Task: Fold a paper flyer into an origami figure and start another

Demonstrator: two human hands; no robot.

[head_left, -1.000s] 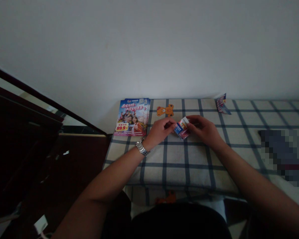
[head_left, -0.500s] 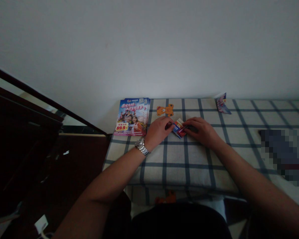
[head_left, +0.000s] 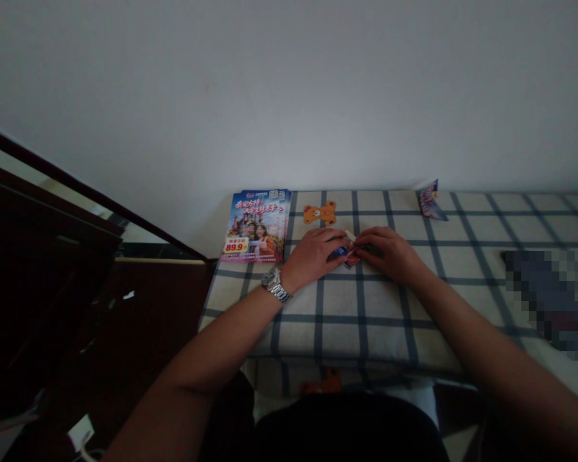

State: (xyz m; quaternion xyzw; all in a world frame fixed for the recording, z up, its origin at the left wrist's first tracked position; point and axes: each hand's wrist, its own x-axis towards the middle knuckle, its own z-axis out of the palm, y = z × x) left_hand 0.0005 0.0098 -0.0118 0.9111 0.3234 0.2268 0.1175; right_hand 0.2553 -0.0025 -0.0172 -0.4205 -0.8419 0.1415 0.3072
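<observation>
A small folded paper flyer point(head_left: 350, 257), printed in blue and red, lies low over the checked cloth between my hands. My left hand point(head_left: 316, 254), with a silver watch at the wrist, is closed on its left side, the fingers laid across the top. My right hand point(head_left: 388, 254) pinches the right side between thumb and fingertips. Much of the paper is hidden under the fingers. To the left rests a stack of printed flyers point(head_left: 253, 228) with a castle picture. Off to the right near the wall stands a folded paper piece point(head_left: 430, 202) in similar print.
The checked tablecloth point(head_left: 337, 321) bears a printed orange bear point(head_left: 320, 213) behind my left hand. A dark blurred-out object point(head_left: 549, 295) lies at the right. The white wall point(head_left: 289, 96) rises along the back edge. Dark furniture point(head_left: 38, 276) stands at the left.
My left fingers have moved right over the flyer and now cover more of it. The pale part at its top shows less. My right hand has hardly moved.
</observation>
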